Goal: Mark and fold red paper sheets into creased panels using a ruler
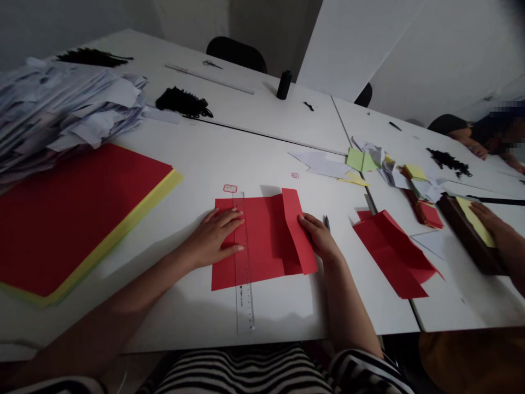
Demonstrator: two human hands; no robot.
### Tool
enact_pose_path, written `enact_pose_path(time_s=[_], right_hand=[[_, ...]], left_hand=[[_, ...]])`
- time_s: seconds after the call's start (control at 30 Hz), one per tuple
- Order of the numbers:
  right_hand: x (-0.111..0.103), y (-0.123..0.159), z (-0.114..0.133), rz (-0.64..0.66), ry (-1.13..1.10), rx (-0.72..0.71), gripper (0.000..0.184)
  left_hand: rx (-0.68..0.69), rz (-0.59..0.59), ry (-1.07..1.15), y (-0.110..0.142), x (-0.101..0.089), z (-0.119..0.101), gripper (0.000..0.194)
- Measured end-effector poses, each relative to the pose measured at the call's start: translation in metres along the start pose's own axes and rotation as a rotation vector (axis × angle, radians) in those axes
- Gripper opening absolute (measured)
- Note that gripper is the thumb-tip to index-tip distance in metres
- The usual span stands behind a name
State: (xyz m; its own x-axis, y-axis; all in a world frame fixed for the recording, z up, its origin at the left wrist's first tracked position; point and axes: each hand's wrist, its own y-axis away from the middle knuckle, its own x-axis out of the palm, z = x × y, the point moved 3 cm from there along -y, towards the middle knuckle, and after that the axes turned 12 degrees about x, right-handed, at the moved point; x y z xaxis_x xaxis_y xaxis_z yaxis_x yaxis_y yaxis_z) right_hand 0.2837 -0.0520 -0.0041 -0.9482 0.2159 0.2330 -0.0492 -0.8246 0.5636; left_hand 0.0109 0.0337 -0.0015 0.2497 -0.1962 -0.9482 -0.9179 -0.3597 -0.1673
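Note:
A red paper sheet [262,241] lies in front of me, its right part folded up along a crease and standing off the table. Across its left part runs a clear plastic ruler [245,295], which sticks out past the sheet's near edge. My left hand [217,235] lies flat with fingers spread over the ruler and the paper. On the other side, my right hand [320,235] pinches the raised right edge of the red sheet between thumb and fingers. A pen [327,222] lies just beyond my right hand, partly hidden by it.
A stack of red, yellow and green sheets [86,213] lies left, beside a heap of white paper strips [74,109]. Folded red paper [394,251] sits right. A co-worker's hand [490,221] rests on yellow paper [476,221]. A black thread spool [284,85] stands behind.

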Motion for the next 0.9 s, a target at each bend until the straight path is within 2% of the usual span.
enact_pose_path(time_s=[0.5, 0.9], right_hand=[[0.0002, -0.0002, 0.0004, 0.006, -0.026, -0.009, 0.032], [-0.0063, -0.0033, 0.0001, -0.004, 0.011, -0.020, 0.028]], left_hand=[[0.029, -0.009, -0.024, 0.0004, 0.0011, 0.0013, 0.056], [0.002, 0.059, 0.012, -0.0022, -0.0012, 0.0000, 0.063]])
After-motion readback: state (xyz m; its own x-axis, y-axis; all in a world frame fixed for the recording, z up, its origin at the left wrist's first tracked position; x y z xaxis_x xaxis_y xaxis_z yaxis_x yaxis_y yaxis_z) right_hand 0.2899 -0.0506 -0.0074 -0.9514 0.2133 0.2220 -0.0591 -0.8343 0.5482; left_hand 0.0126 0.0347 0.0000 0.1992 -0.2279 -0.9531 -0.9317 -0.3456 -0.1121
